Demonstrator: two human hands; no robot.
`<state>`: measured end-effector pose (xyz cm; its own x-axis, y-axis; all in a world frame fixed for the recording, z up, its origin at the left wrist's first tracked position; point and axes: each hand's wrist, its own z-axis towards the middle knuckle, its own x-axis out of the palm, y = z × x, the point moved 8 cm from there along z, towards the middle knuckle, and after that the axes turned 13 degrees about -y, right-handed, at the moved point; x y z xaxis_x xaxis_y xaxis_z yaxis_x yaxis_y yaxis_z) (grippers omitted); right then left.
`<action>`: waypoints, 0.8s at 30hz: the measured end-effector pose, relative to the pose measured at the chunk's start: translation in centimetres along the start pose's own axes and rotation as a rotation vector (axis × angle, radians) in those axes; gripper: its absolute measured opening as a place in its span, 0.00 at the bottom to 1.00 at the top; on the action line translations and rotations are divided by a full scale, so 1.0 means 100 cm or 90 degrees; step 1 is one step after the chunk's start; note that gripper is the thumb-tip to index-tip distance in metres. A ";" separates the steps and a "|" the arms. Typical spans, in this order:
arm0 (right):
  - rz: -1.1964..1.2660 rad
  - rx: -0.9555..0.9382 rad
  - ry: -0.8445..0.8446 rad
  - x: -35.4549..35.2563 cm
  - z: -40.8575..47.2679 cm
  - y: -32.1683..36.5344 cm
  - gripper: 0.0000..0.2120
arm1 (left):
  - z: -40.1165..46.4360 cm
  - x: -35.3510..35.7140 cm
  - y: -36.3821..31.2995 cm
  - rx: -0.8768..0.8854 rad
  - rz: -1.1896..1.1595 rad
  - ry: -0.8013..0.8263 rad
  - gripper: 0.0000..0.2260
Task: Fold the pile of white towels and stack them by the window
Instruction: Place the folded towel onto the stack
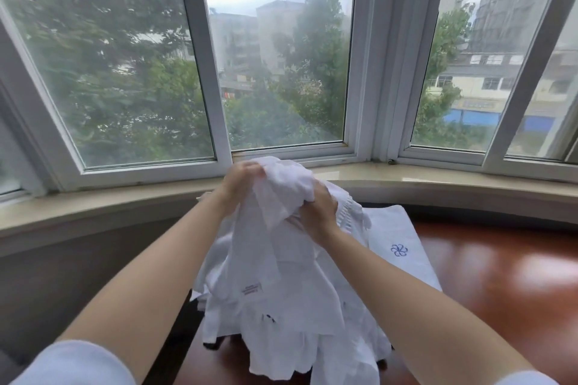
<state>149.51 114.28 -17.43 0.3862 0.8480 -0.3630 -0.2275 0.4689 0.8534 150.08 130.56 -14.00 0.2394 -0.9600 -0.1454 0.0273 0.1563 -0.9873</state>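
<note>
A: What have the hands got hold of?

B: One white towel (283,194), soft and crumpled, lifted up in front of the window sill (125,197). The left hand (239,186) has its fingers curled round a bunched upper edge; the right hand (317,208) grips a fold just beside it, a little lower and to the right. Both are closed tight on the cloth, and the two grips are near each other.

A: And how does the cloth look?

B: Thin, woven and matte, with soft creases. It hangs down from the two grips in long loose folds. Below the left grip a small sewn label with reddish print (251,289) shows on one hanging panel.

A: Where is the rest of the laundry?

B: Directly beneath the grips lies the pile of white towels (297,331), rumpled, with ragged overlapping edges. It rests on a glossy reddish-brown wooden table (500,275). To the right of the right grip and lower, a flat folded towel (397,247) lies on the table, with a small blue embroidered flower emblem (399,250) on its top.

A: Behind the grips?

B: A smooth beige stone sill that curves, and a white-framed bay window (215,72).
</note>
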 end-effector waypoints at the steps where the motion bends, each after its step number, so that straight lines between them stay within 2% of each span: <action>1: 0.141 0.048 -0.070 -0.006 -0.001 -0.005 0.17 | 0.008 -0.014 0.008 0.045 0.123 -0.088 0.08; 2: 0.253 0.099 -0.131 -0.013 -0.001 -0.008 0.14 | 0.013 -0.023 0.016 0.069 0.223 -0.144 0.09; 3: 0.321 0.130 -0.177 -0.022 -0.003 -0.005 0.13 | 0.015 -0.024 0.023 0.075 0.271 -0.138 0.10; 4: 0.342 0.140 -0.211 -0.032 -0.004 0.004 0.15 | 0.012 -0.018 0.025 0.085 0.274 -0.103 0.10; 6: 0.312 0.207 -0.204 -0.032 -0.001 0.004 0.19 | 0.006 -0.001 0.029 0.095 0.306 -0.017 0.12; 8: 0.207 0.322 -0.127 -0.022 0.000 -0.017 0.17 | -0.003 0.008 0.031 0.125 0.423 0.008 0.16; 9: 0.166 0.361 -0.091 -0.019 -0.002 -0.029 0.17 | -0.005 0.012 0.031 0.153 0.486 0.011 0.12; 10: 0.140 0.386 -0.064 -0.018 -0.005 -0.038 0.17 | -0.007 0.015 0.029 0.174 0.511 0.020 0.07; 12: 0.108 0.412 -0.048 -0.022 -0.009 -0.044 0.21 | -0.009 0.023 0.026 0.196 0.477 0.044 0.12; 14: 0.180 0.492 0.030 -0.016 -0.013 -0.036 0.24 | -0.012 0.030 0.017 0.237 0.419 0.053 0.11; 16: 0.360 0.567 0.200 -0.003 -0.021 -0.018 0.25 | -0.017 0.034 0.009 0.254 0.312 0.063 0.06; 18: 0.491 0.552 0.291 -0.010 -0.025 -0.005 0.25 | -0.017 0.031 0.000 0.259 0.219 0.032 0.03; 19: 0.548 0.540 0.304 -0.017 -0.024 -0.004 0.24 | -0.018 0.031 -0.005 0.247 0.175 0.031 0.03; 20: 0.620 0.521 0.322 -0.028 -0.022 0.003 0.23 | -0.019 0.033 -0.011 0.246 0.106 0.043 0.10; 22: 0.772 0.430 0.283 -0.053 -0.011 0.016 0.17 | -0.028 0.050 -0.023 0.225 -0.002 0.106 0.24; 24: 0.850 0.245 0.221 -0.088 0.005 0.029 0.16 | -0.040 0.077 -0.028 0.180 -0.052 0.184 0.17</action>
<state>145.93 108.02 -11.60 -0.1671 0.6357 0.7537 0.0335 -0.7603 0.6487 148.02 121.79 -12.64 -0.0557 -0.9913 -0.1193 0.3106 0.0964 -0.9456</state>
